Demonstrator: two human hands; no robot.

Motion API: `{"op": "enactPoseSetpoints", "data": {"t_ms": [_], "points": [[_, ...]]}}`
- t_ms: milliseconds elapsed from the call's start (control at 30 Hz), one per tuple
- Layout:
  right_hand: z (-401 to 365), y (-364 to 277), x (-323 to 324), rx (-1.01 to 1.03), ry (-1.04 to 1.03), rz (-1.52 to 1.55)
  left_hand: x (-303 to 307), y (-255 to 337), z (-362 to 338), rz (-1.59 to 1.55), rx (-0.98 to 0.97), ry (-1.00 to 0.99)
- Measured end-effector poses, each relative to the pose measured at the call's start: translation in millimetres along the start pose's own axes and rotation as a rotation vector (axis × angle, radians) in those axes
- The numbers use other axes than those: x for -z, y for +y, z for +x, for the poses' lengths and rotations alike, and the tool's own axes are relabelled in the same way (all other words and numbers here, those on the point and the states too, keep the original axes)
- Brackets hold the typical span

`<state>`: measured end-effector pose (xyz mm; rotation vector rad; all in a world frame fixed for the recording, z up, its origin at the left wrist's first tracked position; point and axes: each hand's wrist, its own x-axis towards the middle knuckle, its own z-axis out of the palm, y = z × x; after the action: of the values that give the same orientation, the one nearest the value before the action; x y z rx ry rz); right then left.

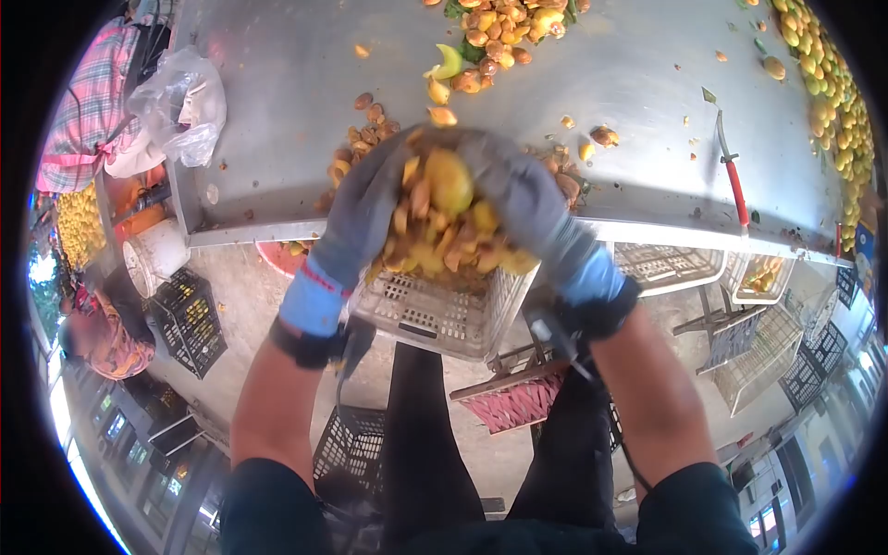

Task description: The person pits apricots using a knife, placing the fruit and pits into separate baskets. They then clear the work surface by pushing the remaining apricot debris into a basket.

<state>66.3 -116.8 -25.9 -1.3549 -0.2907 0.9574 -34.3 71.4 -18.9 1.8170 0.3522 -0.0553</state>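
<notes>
Grey fabric gloves with blue cuffs cover the left hand and right hand, both cupped and curled around a lumpy heap of yellow-orange fruit scraps at centre frame, above a slotted white plastic crate (tucked under the dull steel table).

Left hand and right hand, gloved, cup fruit scraps, seemingly peels, above a white crate.
</notes>
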Motion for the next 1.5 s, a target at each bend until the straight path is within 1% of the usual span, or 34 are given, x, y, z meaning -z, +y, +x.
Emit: {"op": "enactPoseSetpoints", "data": {"t_ms": [33,67,133,167,233,267,300,333,367,400,433,500,533,567,600,633,667,700,767,833,900,967,1000,1067,1100,1167,1200,1267,1300,1333,1367,1400,1467,1500], "points": [[-12,10,-17,0.156,0.026,-0.081,3,4,-15,0.302,-0.197,-0.006],[-26,11,-32,0.157,0.03,-0.083,4,18,-29,0.3,-0.199,-0.009],[-50,7,-54,0.117,0.021,0.115,9,52,-50,-0.106,0.256,-0.091],[-59,-2,-54,0.125,0.022,0.116,14,54,-57,-0.101,0.25,-0.09],[-75,-30,-40,0.364,0.077,-0.487,31,46,-66,0.283,-0.069,-0.108],[-79,-44,-21,0.294,0.17,-0.522,39,39,-64,0.219,-0.05,0.035],[-80,-35,3,0.185,0.372,-0.485,51,46,-51,0.31,0.036,0.096],[-71,-8,49,0.266,0.544,-0.623,67,33,-37,0.508,0.021,0.192],[-62,-48,67,-0.044,0.629,-0.445,81,3,-21,0.511,0.02,0.193],[-54,-38,99,-0.166,0.641,-0.569,92,-34,-4,0.721,0.031,0.172],[-49,-24,122,-0.292,0.65,-0.694,95,-53,5,0.929,0.043,0.149],[-46,-9,104,-0.029,0.28,-1.297,44,-32,28,0.948,0.245,0.11],[-37,49,98,-0.055,0.323,-1.376,22,-10,33,0.809,0.292,0.089],[-19,-32,38,-0.568,0.305,-1.19,3,8,31,0.667,0.335,0.062],[-27,29,50,-0.084,0.143,-1.278,-8,12,26,0.552,0.298,0.062],[-23,-18,36,-0.111,0.188,-0.874,-13,13,26,0.438,0.255,0.06],[-15,-36,42,-0.075,0.181,-0.917,-10,18,33,0.454,0.152,0.088],[-4,-44,49,-0.043,0.172,-0.958,-3,19,48,0.455,0.146,0.093],[31,-48,104,0.377,0.324,-0.911,19,17,97,0.519,-0.19,0.28],[90,-45,168,0.669,0.443,-0.904,23,21,158,0.629,-0.417,0.35],[137,-41,193,0.468,0.49,-0.565,15,11,215,0.5,-0.388,0.275],[178,-34,188,0.431,0.462,-0.874,-10,-5,249,0.591,-0.446,0.268],[183,-34,173,0.42,0.46,-0.875,-22,-6,254,0.587,-0.438,0.262],[180,-35,141,0.652,0.254,-1.253,-36,-2,249,0.686,-0.716,0.224],[174,-24,142,0.626,0.24,-1.238,-32,-7,240,0.683,-0.689,0.207],[165,-16,145,0.803,0.104,-1.228,-7,-8,220,0.778,-0.482,-0.038],[151,-9,141,0.784,0.088,-1.244,0,-14,207,0.811,-0.577,0.017],[114,2,123,0.738,0.017,-1.188,8,-15,165,0.799,-0.616,0.045],[95,4,110,0.72,-0.023,-1.154,4,-9,138,0.697,-0.516,0.068],[81,-2,94,0.573,-0.042,-1.073,0,-15,116,0.656,-0.382,0.048],[70,-8,77,0.425,-0.058,-0.993,-10,2,91,0.46,-0.157,0.034],[60,-11,61,0.379,-0.032,-0.874,-14,9,76,0.472,0.124,-0.117],[49,-1,41,0.33,-0.043,-0.606,-21,15,53,0.446,0.124,-0.076],[41,-1,32,0.339,-0.048,-0.613,-22,12,44,0.428,0.135,-0.042]]}}
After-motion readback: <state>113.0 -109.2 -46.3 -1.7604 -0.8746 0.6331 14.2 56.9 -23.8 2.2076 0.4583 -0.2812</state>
